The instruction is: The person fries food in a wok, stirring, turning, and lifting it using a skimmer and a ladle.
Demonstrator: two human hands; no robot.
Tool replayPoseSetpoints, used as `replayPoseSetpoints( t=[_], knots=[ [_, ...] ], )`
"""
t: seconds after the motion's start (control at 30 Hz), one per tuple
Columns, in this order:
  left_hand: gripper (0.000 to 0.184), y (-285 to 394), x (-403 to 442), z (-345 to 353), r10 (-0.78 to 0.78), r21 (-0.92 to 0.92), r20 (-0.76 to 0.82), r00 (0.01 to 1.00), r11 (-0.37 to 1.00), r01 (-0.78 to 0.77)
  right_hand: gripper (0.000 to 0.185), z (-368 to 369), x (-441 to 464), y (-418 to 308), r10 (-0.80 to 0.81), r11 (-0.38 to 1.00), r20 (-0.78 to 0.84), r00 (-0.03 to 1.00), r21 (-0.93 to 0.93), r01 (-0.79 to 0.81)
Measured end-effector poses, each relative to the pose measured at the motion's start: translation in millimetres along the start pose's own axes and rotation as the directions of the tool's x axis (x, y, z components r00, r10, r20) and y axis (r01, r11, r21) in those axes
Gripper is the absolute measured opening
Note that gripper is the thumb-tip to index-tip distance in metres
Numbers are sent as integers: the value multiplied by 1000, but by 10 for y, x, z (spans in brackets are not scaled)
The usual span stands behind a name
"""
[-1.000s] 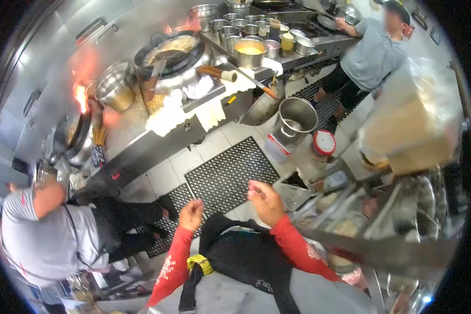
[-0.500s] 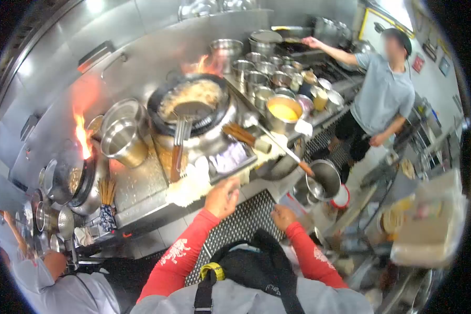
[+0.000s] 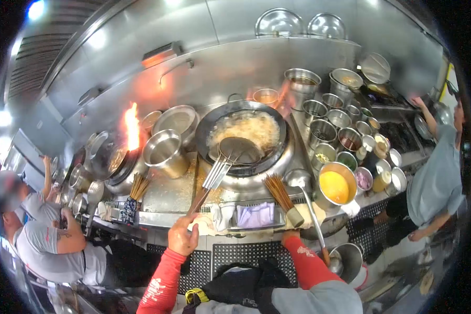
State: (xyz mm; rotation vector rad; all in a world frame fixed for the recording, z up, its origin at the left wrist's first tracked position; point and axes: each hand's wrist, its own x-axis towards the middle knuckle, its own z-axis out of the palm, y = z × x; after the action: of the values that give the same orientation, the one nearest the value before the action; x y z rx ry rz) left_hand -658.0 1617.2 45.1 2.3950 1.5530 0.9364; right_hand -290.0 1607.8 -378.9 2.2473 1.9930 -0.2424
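My left hand (image 3: 183, 234) is at the counter's front edge, thumb apart from the fingers. Its fingertips reach the end of the wooden handle of a wire skimmer (image 3: 239, 150); whether they touch it is unclear. The skimmer's mesh lies over a large wok (image 3: 206, 137) of pale, bubbling food. My right hand (image 3: 289, 236) is at the edge below a bamboo brush (image 3: 281, 194), its fingers mostly hidden. A ladle (image 3: 309, 201) slants over the edge beside it. Between my hands, a lilac cloth (image 3: 255, 214) lies in a tray.
Flames (image 3: 133, 128) rise from a second wok at left, beside a steel pot (image 3: 166, 153). A pot of yellow liquid (image 3: 336, 186) and several seasoning containers stand at right. Co-workers stand at left (image 3: 57, 248) and right (image 3: 434, 180). A bucket (image 3: 349, 260) sits below the counter.
My view has swung left and up, showing more of the left side. My left hand has moved forward to the skimmer handle; my right hand has come to the counter edge.
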Motion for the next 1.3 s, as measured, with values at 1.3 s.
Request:
replayPoseSetpoints(
  t=[1.3],
  knots=[
    [68,-707,717,185,-131,220,335,933,974,58,21,-4799,463,-532,-184,965,-305,934,122,230]
  ],
)
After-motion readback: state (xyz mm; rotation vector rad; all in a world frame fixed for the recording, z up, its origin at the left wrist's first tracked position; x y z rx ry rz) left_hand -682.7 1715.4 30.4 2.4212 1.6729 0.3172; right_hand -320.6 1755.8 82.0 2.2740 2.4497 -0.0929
